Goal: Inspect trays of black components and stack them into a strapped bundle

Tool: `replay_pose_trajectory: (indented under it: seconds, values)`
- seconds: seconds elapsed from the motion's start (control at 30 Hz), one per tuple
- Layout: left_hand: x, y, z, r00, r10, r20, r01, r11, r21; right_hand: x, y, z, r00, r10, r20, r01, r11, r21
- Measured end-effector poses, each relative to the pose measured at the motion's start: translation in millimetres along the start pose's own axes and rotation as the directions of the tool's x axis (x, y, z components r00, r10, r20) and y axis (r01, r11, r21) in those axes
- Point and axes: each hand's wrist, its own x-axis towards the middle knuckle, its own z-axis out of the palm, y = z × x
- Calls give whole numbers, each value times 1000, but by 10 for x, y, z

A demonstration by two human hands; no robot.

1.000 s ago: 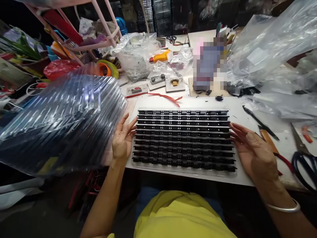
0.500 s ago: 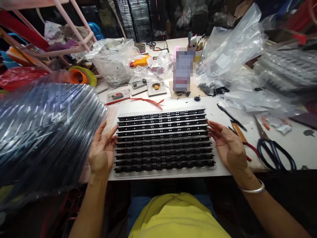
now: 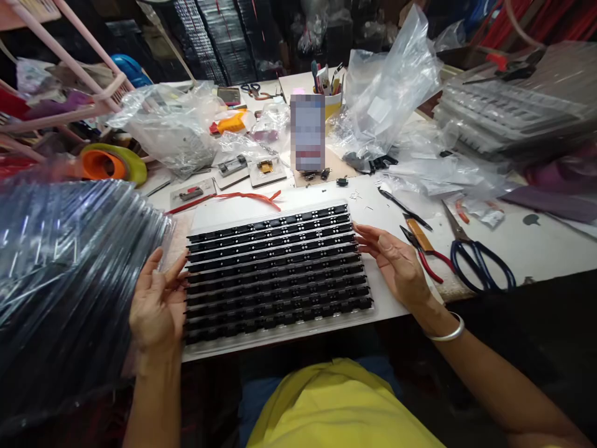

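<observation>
A clear plastic tray (image 3: 280,339) filled with several rows of small black parts lies on the white table in front of me. My left hand (image 3: 156,302) rests against its left edge, fingers spread and touching the rows. My right hand (image 3: 396,264) lies open at the tray's right edge, fingertips on the upper rows. Neither hand grips anything. A silver bangle (image 3: 445,333) sits on my right wrist.
A tall stack of clear trays (image 3: 65,274) fills the left. Red-handled pliers (image 3: 426,255), blue scissors (image 3: 480,261) and a black pen (image 3: 403,208) lie right of my right hand. Plastic bags (image 3: 387,93), small jigs (image 3: 265,171) and a red cord (image 3: 233,197) crowd the back. More trays (image 3: 504,115) sit far right.
The view has swung to the right, so the tray and both hands appear further left. Both hands stay at the tray's two ends. Scissors and the far-right tray stack have come into view.
</observation>
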Motion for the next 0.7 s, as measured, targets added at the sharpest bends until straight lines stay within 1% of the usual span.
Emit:
replay_pose_trajectory:
  seconds: [0.17, 0.47, 0.7]
  values:
    - [6, 7, 0, 1000, 1, 0, -1, 1000, 18, -4, -8, -1, 1000, -1, -2, 1, 999, -37]
    - [20, -27, -30, 1000, -2, 26, 2, 1000, 15, -7, 34, -29, 1000, 5, 9, -4, 999, -52]
    - [55, -58, -51, 999, -12, 30, 13, 999, -31, -7, 37, -34, 1000, 18, 7, -18, 997, -72]
